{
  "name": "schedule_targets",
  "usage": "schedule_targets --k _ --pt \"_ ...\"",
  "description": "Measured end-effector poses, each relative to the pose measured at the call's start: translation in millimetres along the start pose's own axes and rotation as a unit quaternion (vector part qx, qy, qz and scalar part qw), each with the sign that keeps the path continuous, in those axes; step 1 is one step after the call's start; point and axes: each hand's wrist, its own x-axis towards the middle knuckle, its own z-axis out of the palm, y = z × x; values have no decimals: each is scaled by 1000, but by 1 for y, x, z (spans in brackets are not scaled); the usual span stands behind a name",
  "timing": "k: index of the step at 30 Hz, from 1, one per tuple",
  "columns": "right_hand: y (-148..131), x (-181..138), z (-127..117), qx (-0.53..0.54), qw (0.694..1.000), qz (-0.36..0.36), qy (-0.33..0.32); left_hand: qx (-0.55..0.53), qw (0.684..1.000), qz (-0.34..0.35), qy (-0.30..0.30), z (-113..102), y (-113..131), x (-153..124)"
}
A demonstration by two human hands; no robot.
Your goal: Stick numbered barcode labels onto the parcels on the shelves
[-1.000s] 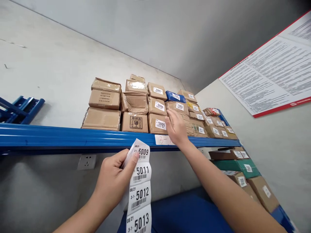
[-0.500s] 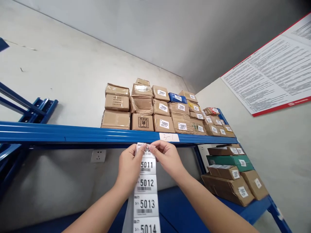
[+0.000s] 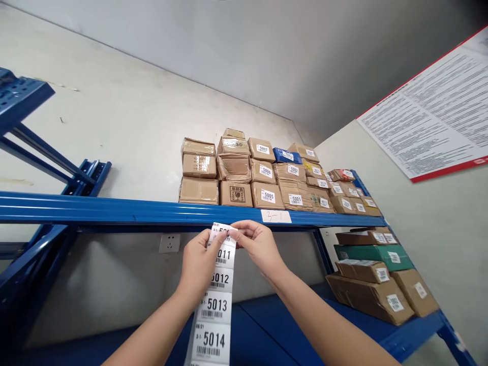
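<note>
A long strip of white number labels (image 3: 214,306) hangs down in front of me, printed with numbers such as 5011, 5013 and 5014 above barcodes. My left hand (image 3: 202,262) pinches its left side near the top, thumb across the front. At the upper right corner of the same strip, the thumb and fingers of my right hand (image 3: 257,246) are pressed together on the top label. Part of that label's number is covered by my thumbs. Both hands are just below the front beam (image 3: 125,209) of the blue shelf.
Cardboard boxes (image 3: 198,190) stand stacked on the upper shelf, several with number labels. A handwritten card (image 3: 276,216) is on the beam. More boxes (image 3: 369,295) and a green box (image 3: 371,255) lie lower right. A socket (image 3: 170,243) and a poster (image 3: 434,107) are on the walls.
The view has turned slightly left, so shelf and boxes appear farther right. The label strip now slants down to the left, and more of the top label shows. Both hands keep their pinch.
</note>
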Motion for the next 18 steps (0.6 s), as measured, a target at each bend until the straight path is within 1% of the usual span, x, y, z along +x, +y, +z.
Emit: schedule_targets --k 2,3,7,8,10,12,13,14,15,17,18 --pt "3 -1 4 -15 1000 -8 -9 27 1000 3 14 -1 0 1" --pt "5 -1 6 -26 999 -22 -8 23 1000 1 14 -1 0 1" --pt "6 4 8 -90 990 -108 20 -57 998 -12 -32 1 5 2" --pt "4 6 7 -126 982 -139 24 -63 997 -17 -32 2 6 1" --pt "-3 12 3 -213 951 -222 34 -44 999 -22 -14 5 5 -3" --pt "-14 26 -4 -261 916 -293 82 5 1000 -10 -9 10 2 -8" --pt "-20 36 -8 -264 909 -304 110 34 999 1 -16 12 -1 -12" --pt "-25 47 -12 -263 910 -293 130 58 998 7 -26 14 -3 -15" --pt "-31 60 -16 -270 917 -264 132 69 997 8 -35 16 -4 -18" --pt "-39 82 -24 -319 923 -192 95 50 998 1 -45 18 -4 -21" --pt "-42 91 -26 -348 920 -165 73 25 998 -2 -49 18 -3 -21"
